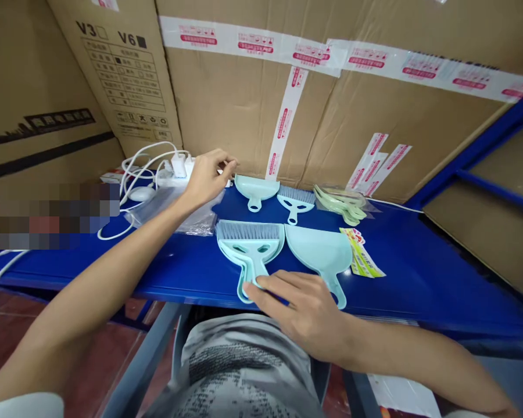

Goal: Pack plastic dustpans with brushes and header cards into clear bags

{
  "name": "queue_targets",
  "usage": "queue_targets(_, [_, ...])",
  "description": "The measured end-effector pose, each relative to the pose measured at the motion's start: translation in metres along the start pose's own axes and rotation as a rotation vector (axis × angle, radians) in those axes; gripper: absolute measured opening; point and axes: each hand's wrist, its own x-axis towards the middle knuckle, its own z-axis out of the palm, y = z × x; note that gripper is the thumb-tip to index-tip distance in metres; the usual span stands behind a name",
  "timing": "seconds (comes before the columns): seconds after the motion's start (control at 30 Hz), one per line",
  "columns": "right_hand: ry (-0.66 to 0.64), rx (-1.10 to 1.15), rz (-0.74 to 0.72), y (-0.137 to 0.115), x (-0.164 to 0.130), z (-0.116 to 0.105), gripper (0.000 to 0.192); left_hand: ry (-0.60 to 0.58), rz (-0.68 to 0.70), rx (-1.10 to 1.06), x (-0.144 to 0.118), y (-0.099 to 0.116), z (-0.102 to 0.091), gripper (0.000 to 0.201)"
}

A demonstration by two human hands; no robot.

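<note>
A light-blue hand brush point(249, 247) with grey bristles lies in a matching dustpan point(224, 251) near the table's front edge. The fingers of my right hand point(307, 310) pinch the brush at its handle end. A second light-blue dustpan point(320, 249) lies just right of them, partly behind my right hand. My left hand point(209, 176) hovers over the back of the table with loosely bent fingers apart and nothing visible in them. Nearest to it is a smaller dustpan point(256, 188), with a smaller brush point(294, 203) beside that pan.
Clear plastic bags point(192, 217) lie under my left forearm. White cables and chargers point(179, 165) crowd the back left. A bagged pale-green set point(342, 203) and a yellow-green label card point(364, 255) lie on the right. Cardboard boxes point(244, 104) wall the blue table's point(401, 267) back.
</note>
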Motion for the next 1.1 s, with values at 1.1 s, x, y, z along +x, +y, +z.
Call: queue_targets(1.1, [-0.374,-0.175,0.087,0.1,-0.125,-0.042,0.059,-0.624,0.733,0.581,-0.147,0.095,-0.019,0.046])
